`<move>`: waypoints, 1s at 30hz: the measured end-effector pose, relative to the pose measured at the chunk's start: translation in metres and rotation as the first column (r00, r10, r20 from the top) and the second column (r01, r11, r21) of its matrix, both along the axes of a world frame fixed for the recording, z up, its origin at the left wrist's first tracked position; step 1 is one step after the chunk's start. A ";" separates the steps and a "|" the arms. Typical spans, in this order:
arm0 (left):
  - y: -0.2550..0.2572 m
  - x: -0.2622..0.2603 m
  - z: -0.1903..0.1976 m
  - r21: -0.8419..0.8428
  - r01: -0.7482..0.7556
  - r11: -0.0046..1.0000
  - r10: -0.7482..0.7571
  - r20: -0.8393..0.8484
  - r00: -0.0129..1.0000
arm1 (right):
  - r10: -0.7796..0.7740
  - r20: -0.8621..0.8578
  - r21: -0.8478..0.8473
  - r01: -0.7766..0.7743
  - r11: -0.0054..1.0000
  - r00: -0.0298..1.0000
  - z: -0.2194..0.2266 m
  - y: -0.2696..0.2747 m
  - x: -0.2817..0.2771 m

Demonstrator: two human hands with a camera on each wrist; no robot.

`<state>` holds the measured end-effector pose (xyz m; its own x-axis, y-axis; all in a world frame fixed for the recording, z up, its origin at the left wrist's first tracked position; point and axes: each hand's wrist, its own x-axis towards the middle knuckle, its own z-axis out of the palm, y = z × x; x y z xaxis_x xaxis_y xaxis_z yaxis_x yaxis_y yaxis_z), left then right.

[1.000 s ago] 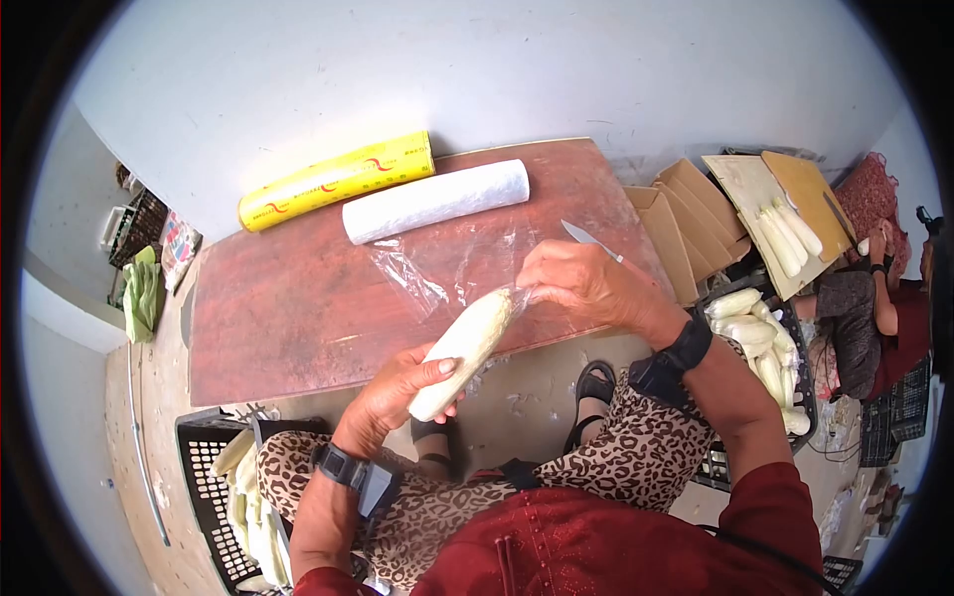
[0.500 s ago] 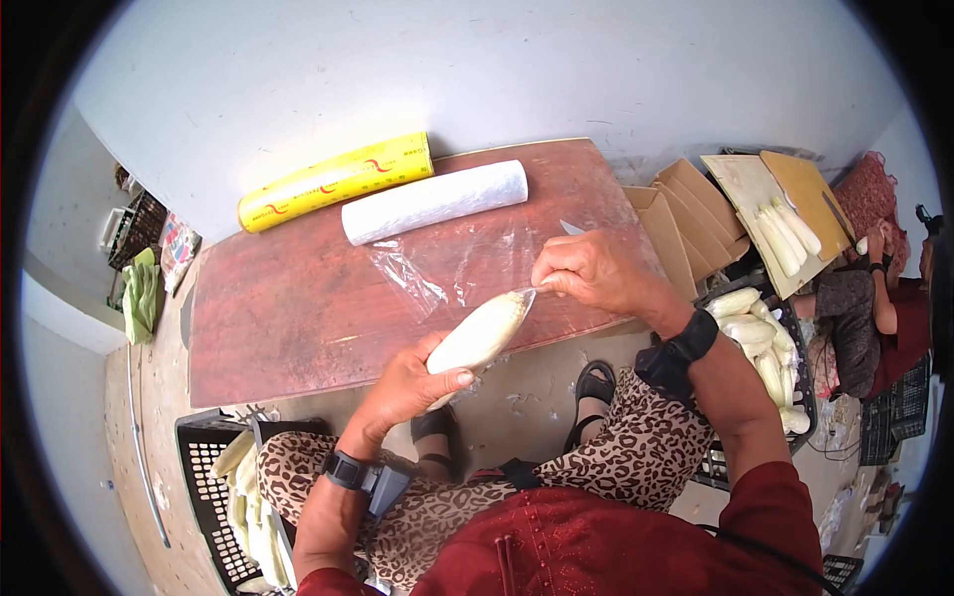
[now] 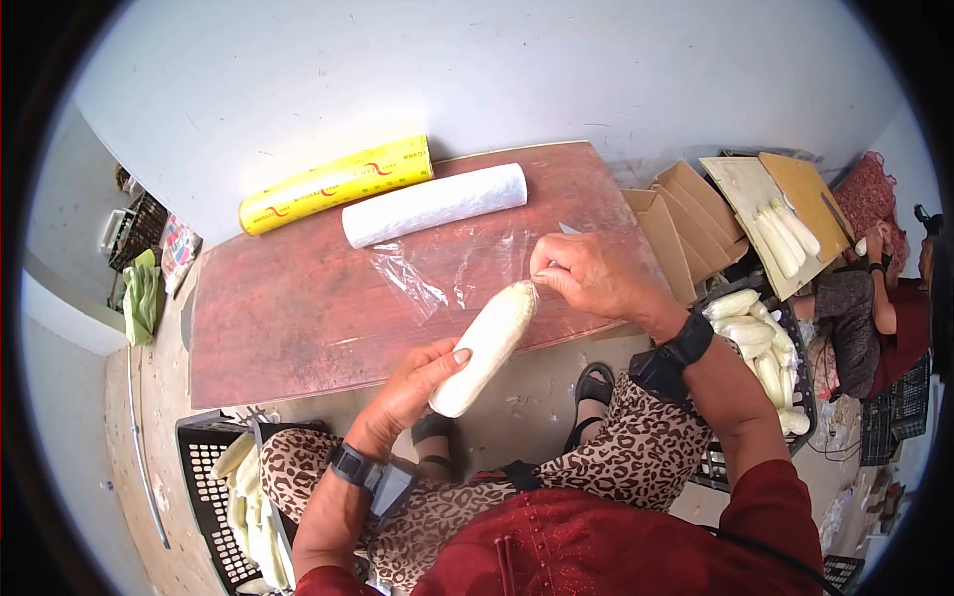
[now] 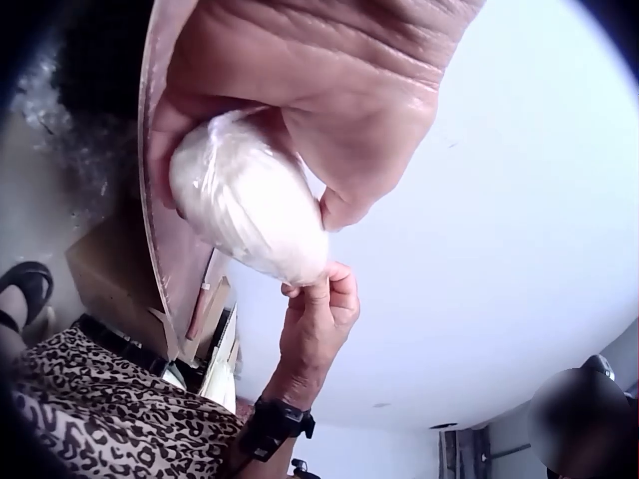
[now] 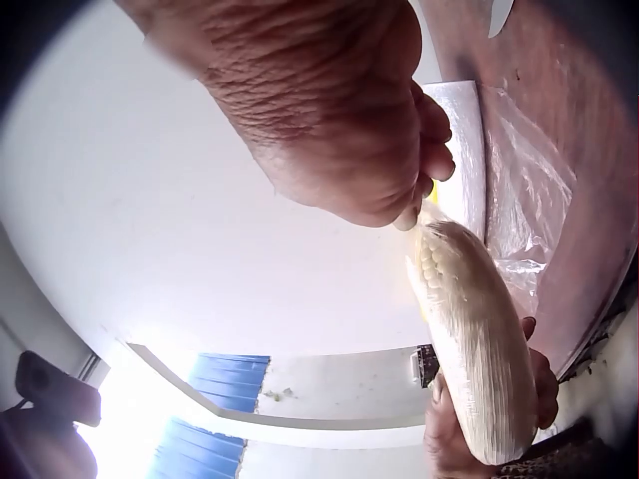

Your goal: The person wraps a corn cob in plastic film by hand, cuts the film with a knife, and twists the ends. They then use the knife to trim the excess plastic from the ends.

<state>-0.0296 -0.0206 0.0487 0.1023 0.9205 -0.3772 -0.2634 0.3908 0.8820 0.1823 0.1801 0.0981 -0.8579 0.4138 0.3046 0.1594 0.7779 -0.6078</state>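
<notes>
A pale ear of corn (image 3: 487, 348) wrapped in clear film is held tilted over the table's front edge. My left hand (image 3: 405, 390) grips its lower part, thumb on top. At the upper end my right hand (image 3: 586, 278) pinches the film at the tip. In the right wrist view, kernels show through the film near the tip of the corn (image 5: 479, 339), just below my right hand (image 5: 329, 120). The left wrist view shows film creased around the corn (image 4: 245, 200), with my left hand (image 4: 310, 90) around it.
On the red-brown table (image 3: 288, 318) lie a white film roll (image 3: 437, 205), a yellow roll (image 3: 338, 184), loose film (image 3: 409, 278) and a partly hidden knife (image 3: 568, 229). Crates of corn stand left (image 3: 214, 497) and right (image 3: 803, 348). Cardboard boxes (image 3: 686, 228) and another person (image 3: 884, 308) are at right.
The corn has turned and shifted slightly in my left hand, with more of its lower end showing. My right hand moved a little right and still pinches at the tip.
</notes>
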 end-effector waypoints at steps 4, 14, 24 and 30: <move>0.002 -0.001 -0.003 -0.083 0.097 0.992 -0.090 0.082 0.993 | 0.016 -0.014 -0.021 -0.016 1.000 1.000 0.002 -0.001 0.000; 0.009 0.014 -0.012 0.140 0.000 0.990 0.016 -0.114 0.993 | -0.062 0.020 -0.330 0.065 0.942 0.998 0.002 -0.004 -0.001; 0.008 0.012 -0.016 0.036 -0.030 0.999 0.026 0.090 0.996 | -0.023 0.026 -0.482 0.033 0.876 0.999 0.002 -0.004 -0.004; 0.008 0.022 -0.006 0.053 -0.016 0.998 0.001 0.280 0.960 | -0.004 0.043 -0.532 0.026 0.846 0.999 0.006 -0.010 -0.006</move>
<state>-0.0073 -0.0129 0.0430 0.1886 0.9401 -0.2841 -0.5059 0.3410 0.7924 0.1761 0.1705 0.1044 -0.8568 0.5156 0.0005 0.2005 0.3341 -0.9210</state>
